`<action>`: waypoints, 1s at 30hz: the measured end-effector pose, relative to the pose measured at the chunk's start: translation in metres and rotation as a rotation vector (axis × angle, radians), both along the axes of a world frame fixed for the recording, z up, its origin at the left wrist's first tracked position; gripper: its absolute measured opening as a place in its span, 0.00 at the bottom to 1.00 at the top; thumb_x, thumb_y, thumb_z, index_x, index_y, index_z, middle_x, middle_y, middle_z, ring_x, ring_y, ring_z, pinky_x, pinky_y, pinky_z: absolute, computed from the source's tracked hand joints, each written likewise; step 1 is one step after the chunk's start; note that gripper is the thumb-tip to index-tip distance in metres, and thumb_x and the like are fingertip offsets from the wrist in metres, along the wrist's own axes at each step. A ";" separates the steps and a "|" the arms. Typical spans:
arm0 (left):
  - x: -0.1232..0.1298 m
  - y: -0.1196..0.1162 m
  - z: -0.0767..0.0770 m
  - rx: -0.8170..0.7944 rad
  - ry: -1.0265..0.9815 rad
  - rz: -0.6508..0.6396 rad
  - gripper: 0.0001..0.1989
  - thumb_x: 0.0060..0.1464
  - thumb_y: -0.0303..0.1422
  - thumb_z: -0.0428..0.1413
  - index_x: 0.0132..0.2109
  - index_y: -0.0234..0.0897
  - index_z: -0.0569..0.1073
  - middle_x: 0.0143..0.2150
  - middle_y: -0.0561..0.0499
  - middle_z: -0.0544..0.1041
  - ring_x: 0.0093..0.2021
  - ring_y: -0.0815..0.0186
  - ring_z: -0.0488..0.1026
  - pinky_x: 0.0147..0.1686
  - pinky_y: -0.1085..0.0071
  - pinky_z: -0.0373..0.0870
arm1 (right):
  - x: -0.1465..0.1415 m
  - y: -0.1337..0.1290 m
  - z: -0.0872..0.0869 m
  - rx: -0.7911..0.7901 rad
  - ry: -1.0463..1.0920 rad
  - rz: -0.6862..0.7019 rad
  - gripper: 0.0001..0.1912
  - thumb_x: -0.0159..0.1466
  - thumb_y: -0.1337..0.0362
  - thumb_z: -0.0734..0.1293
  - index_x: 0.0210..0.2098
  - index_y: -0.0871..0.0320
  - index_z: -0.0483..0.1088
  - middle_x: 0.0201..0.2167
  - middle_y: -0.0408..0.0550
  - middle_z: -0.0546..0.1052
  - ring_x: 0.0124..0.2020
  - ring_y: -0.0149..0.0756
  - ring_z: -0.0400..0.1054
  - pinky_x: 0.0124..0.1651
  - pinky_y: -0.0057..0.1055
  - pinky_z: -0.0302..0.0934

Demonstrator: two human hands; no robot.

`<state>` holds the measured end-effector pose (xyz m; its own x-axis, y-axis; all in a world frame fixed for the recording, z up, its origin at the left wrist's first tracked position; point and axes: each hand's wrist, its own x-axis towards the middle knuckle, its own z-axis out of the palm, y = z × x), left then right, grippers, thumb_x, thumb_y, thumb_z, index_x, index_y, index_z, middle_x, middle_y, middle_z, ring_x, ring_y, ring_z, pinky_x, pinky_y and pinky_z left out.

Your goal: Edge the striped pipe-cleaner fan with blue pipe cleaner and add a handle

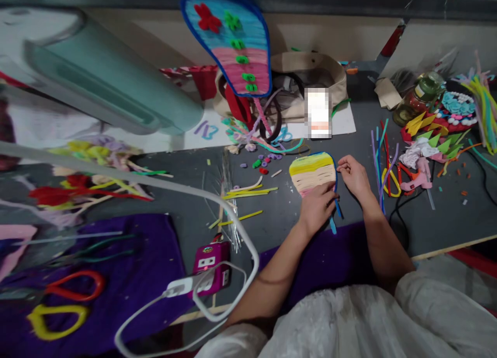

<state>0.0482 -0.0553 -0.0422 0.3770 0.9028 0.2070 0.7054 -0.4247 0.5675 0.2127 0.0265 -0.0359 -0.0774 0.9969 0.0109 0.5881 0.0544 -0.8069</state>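
A striped panel of pipe cleaners [311, 166], yellow at the top, cream in the middle and pink below, lies on the dark table. My left hand [316, 208] rests over its lower right part and holds it down, hiding that part. A blue pipe cleaner [336, 176] runs along the panel's right edge, and blue ends stick out below my left hand. My right hand [354, 178] is at the upper right edge, its fingertips pinched at the blue pipe cleaner. Behind stands a bigger finished panel [248, 53] in blue and pink with a blue rim.
A lit phone [319, 112] leans against a beige bag [337, 78]. Right are loose pipe cleaners [375, 156], a pink glue gun [419, 177] and a glass jar [423, 91]. Left are a magenta power strip [209, 267], a white cable [233, 218] and red-handled scissors [77, 285].
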 end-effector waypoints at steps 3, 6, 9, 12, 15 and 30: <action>0.000 0.000 0.001 -0.010 0.005 0.002 0.10 0.60 0.25 0.57 0.45 0.40 0.81 0.59 0.45 0.77 0.57 0.58 0.76 0.54 0.61 0.75 | 0.000 0.000 0.000 -0.004 0.004 0.009 0.11 0.61 0.71 0.61 0.40 0.52 0.69 0.34 0.42 0.81 0.37 0.36 0.77 0.44 0.34 0.66; 0.000 0.000 0.000 -0.028 0.005 0.006 0.11 0.60 0.26 0.56 0.45 0.41 0.81 0.60 0.46 0.77 0.57 0.58 0.75 0.55 0.61 0.75 | -0.001 0.000 -0.001 0.002 0.009 0.026 0.11 0.61 0.71 0.60 0.40 0.52 0.69 0.34 0.43 0.81 0.36 0.37 0.76 0.43 0.33 0.66; -0.001 0.000 0.000 -0.045 0.001 0.007 0.11 0.60 0.26 0.56 0.46 0.41 0.81 0.60 0.46 0.77 0.56 0.58 0.75 0.54 0.61 0.75 | -0.001 0.001 -0.001 0.005 0.007 0.043 0.12 0.61 0.72 0.60 0.41 0.53 0.69 0.34 0.43 0.81 0.36 0.36 0.76 0.43 0.33 0.65; -0.001 0.000 0.001 -0.050 0.003 0.006 0.11 0.61 0.27 0.55 0.46 0.41 0.81 0.60 0.45 0.77 0.57 0.58 0.75 0.54 0.60 0.75 | -0.001 0.000 0.000 -0.005 -0.001 0.051 0.12 0.61 0.72 0.60 0.41 0.52 0.69 0.34 0.43 0.81 0.36 0.35 0.76 0.43 0.32 0.65; -0.001 -0.001 0.002 -0.045 0.002 0.007 0.11 0.61 0.27 0.55 0.45 0.41 0.81 0.60 0.46 0.77 0.57 0.58 0.75 0.54 0.61 0.75 | 0.000 0.000 0.001 -0.007 -0.009 0.054 0.12 0.61 0.72 0.60 0.41 0.52 0.69 0.34 0.42 0.81 0.37 0.35 0.76 0.43 0.32 0.65; -0.001 0.000 0.001 -0.029 0.001 0.006 0.10 0.60 0.26 0.56 0.45 0.41 0.81 0.60 0.47 0.77 0.58 0.59 0.75 0.56 0.62 0.74 | -0.001 0.002 0.001 0.010 0.005 0.042 0.12 0.62 0.72 0.60 0.41 0.52 0.69 0.35 0.43 0.82 0.38 0.37 0.77 0.44 0.34 0.65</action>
